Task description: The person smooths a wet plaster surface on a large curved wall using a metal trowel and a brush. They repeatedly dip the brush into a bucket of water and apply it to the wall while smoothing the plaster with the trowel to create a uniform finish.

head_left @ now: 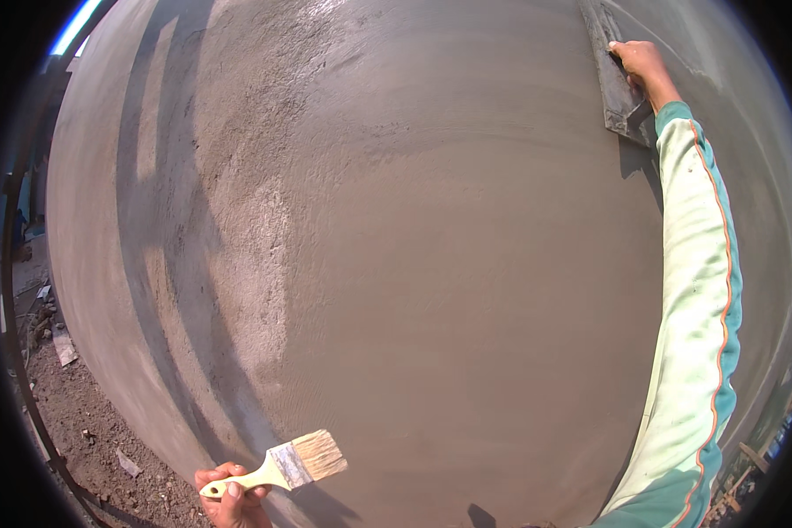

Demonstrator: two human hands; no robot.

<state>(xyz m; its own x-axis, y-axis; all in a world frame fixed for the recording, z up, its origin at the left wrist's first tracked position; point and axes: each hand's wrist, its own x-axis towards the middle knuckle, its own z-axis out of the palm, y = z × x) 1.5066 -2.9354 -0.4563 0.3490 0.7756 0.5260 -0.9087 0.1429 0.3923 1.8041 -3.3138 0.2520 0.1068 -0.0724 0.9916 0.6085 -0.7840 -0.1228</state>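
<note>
My right hand (642,69), arm stretched up at the upper right, is closed round the handle of a plastering trowel (613,75). The long grey blade lies against a plastered wall (466,264). Low on the left, my left hand (235,497) grips a paintbrush (277,466) by its pale yellow-green handle. Its light bristles point right and slightly up, in front of the wall; whether they touch it I cannot tell. Around the middle the plaster looks smooth and damp, while a rougher strip runs down left of it.
Bare soil with stones and broken pieces (88,431) lies beyond the wall at the lower left. A dark thin pole (31,405) curves along the left rim. Debris and wood scraps (748,466) show at the lower right. Shadow bands cross the wall's left side.
</note>
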